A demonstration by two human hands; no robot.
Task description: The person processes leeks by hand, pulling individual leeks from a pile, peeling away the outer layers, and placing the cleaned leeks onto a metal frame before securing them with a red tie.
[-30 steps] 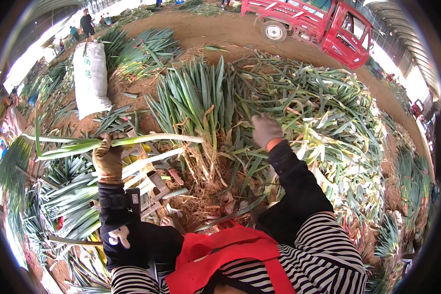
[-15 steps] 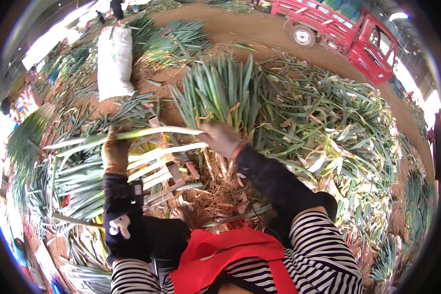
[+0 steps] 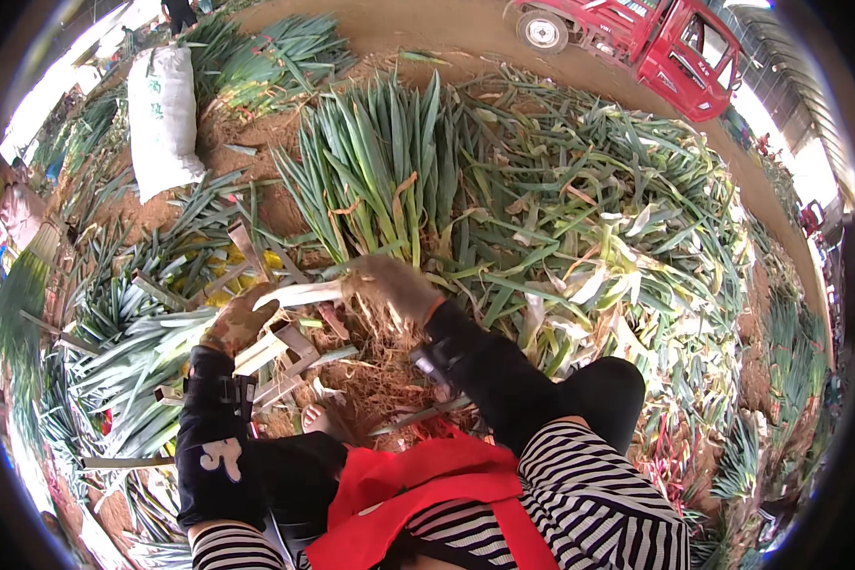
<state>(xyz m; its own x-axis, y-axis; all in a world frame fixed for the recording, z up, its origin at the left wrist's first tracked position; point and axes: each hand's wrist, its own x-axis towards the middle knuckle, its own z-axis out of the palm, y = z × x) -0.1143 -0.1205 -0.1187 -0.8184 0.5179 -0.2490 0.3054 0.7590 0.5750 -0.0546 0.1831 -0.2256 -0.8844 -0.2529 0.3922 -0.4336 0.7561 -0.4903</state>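
Smooth stalk [image 3: 306, 294], matt cloth sleeve [image 3: 496, 377]

Gloved left hand [image 3: 240, 323] around white leek stalk [image 3: 306, 294]; right hand [image 3: 396, 285], blurred, at its root end. Leek bundle [image 3: 382, 157] beyond; red truck [image 3: 686, 59] farther off.

The gloved left hand [image 3: 240, 325] is held with its back upward and fingers bent, the thumb side toward the gloved right hand [image 3: 394, 285], which is blurred, so how far its fingers close cannot be told. The left forearm [image 3: 214, 408], in a black sleeve, rises almost straight to its hand, while the right forearm [image 3: 489, 370] slants up and inward to its own. The hands are near each other but apart, the right slightly farther from the body.
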